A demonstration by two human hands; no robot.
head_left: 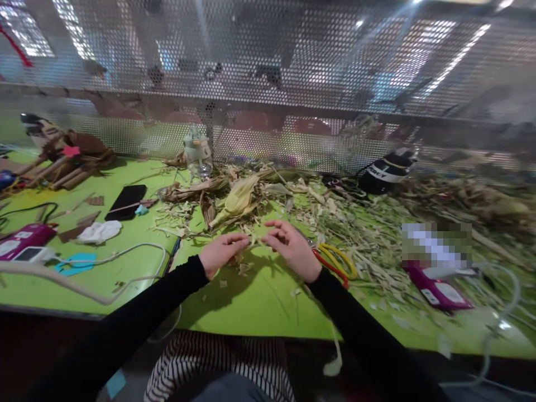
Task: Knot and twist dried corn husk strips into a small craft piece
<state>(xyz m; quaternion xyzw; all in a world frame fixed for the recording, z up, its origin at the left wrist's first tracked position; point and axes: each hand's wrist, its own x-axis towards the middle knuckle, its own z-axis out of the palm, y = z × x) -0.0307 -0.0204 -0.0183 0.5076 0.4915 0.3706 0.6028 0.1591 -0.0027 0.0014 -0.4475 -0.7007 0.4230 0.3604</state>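
My left hand (221,254) is pinched, thumb against forefinger, on a small pale scrap of corn husk (253,240). Across from it, my right hand (293,251) has curved fingers with a gap between thumb and forefinger; it appears to hold nothing. Just beyond both hands lies a yellow-green bundle of corn husk (238,198), among dried brown husks (196,188). Scissors with red and yellow handles (338,262) lie beside my right wrist, their blades partly hidden behind that hand.
Shredded husk (368,240) covers the right side of the green table (268,312). A clear bottle (198,153) and a black bottle (387,172) stand by the perforated metal screen (268,72). Left are a phone (126,202) and a cable (138,248); magenta devices (439,290) flank me.
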